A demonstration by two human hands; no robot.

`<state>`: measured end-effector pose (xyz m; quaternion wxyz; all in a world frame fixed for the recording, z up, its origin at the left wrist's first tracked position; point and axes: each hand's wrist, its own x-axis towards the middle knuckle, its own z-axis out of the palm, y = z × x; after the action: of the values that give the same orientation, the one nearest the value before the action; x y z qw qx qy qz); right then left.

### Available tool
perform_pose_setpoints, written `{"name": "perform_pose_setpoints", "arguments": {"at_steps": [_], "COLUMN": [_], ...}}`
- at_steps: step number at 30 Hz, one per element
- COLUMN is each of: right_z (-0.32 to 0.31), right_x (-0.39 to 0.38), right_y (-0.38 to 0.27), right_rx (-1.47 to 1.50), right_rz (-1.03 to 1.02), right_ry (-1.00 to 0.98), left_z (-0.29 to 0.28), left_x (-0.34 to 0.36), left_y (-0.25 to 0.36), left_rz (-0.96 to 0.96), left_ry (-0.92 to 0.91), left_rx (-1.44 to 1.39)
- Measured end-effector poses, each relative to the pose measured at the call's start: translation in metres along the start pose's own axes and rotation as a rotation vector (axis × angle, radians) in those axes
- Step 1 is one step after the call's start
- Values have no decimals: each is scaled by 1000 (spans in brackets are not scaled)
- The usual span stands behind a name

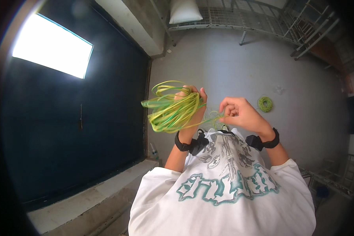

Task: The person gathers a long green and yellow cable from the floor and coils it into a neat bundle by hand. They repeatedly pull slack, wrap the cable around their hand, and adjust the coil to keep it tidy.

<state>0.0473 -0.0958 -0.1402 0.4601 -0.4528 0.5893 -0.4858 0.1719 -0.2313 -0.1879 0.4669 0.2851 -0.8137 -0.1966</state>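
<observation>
The left hand (pixel 198 98) curls round a yellow-green cord bundle (pixel 174 116); to its right, the right hand (pixel 242 113) seemingly pinches a strand (pixel 203 123). Tugging could tangle loose loops (pixel 161 101).

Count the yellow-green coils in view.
2: one yellow-green coil in the left hand, another coil on the floor right of the right hand. More may be hidden behind the body.

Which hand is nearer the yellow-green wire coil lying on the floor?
Right. The right hand is raised above the floor, left of the wire coil in the picture; the left hand is farther left, gripping the larger wire bundle.
</observation>
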Motion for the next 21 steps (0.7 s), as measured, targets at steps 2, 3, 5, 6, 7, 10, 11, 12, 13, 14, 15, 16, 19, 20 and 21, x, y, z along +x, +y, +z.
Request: {"name": "perform_pose_setpoints", "arguments": {"at_steps": [2,3,5,6,7,10,11,12,13,14,15,16,19,20,21], "right_z": [1,-1,-11,-18,-26,-32,-30,-27,-23,-17,-11,-3,17,20,22], "right_x": [2,3,4,2,0,-11,-15,-18,-20,-20,-18,-15,-6,-3,-2], "right_y": [11,14,14,13,9,-1,-5,-10,-14,-19,-22,-25,-31,-32,-35], "right_rx": [-118,-99,-75,-73,-69,-89,-107,-202,-297,-408,-456,-449,-432,-402,-350], "right_rz": [-45,-70,-49,-133,-148,-108,-79,-40,1,46,35,-34,-200,-222,-277], "right_ry": [76,207,434,456,453,388,313,265,176,99,30,-102,-294,-254,-219], "left_z": [-2,-8,-15,-17,-16,0,8,16,24,31,36,41,57,64,69], "left_x": [6,7,6,5,2,1,-2,-6,-11,-16,-21,-28,-51,-56,-62], "left_y": [15,19,24,23,21,0,-7,-14,-20,-27,-32,-36,-35,-33,-30], "left_rz": [-398,-431,-510,-550,-569,-406,-445,-313,-213,-93,-22,126,426,360,327], "left_ry": [8,-2,-92,-137,-127,-65,-125,-122,-133,-141,-208,-162,-108,-226,-299], "left_rx": [-611,-734,-882,-954,-927,-646,-583,-447,-305,-165,-62,20,147,103,44]}}
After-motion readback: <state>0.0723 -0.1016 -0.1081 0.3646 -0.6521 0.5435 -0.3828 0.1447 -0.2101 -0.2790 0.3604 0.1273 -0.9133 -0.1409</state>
